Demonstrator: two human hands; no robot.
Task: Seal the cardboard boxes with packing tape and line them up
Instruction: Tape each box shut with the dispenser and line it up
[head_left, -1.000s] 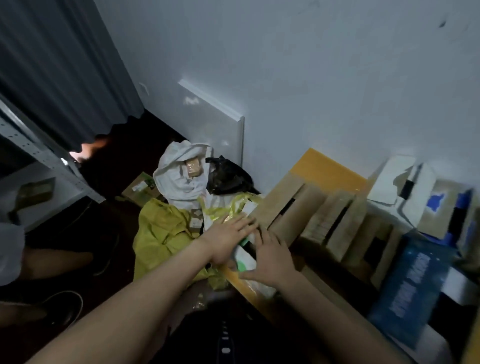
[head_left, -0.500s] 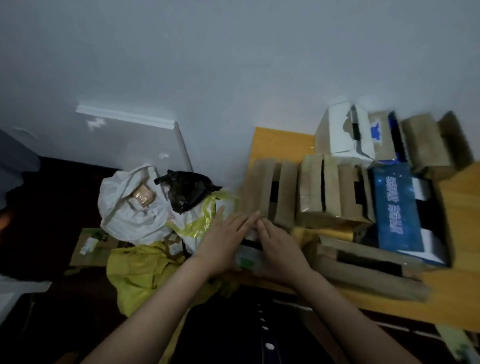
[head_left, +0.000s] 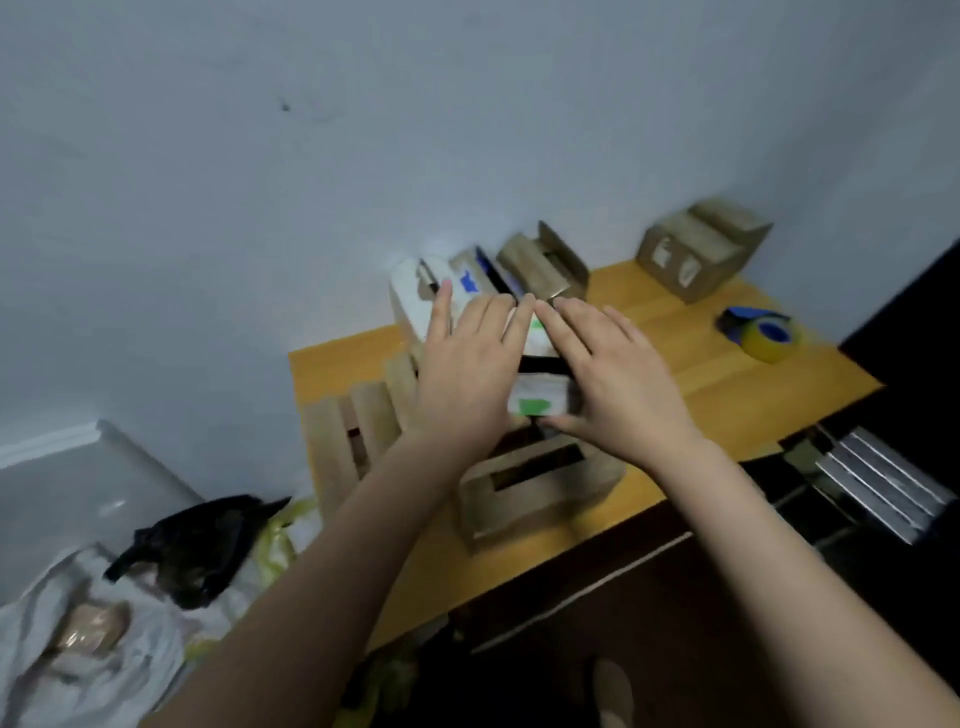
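Both arms reach forward, palms down, fingers straight. My left hand (head_left: 467, 374) and right hand (head_left: 618, 379) lie flat on the white box with green marks (head_left: 537, 402), index tips nearly touching. Neither hand curls round anything. This box is over the middle of the wooden table (head_left: 727, 384); I cannot tell what it rests on. Count: four brown cardboard boxes (head_left: 540, 483) that I can separate, one white box with blue print (head_left: 415, 296), and one tape roll (head_left: 761, 335) well to the right.

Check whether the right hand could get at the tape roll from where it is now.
Probably yes. The right hand lies flat, fingers straight, on the white box, and the tape roll sits on bare table to its right with nothing standing between them.
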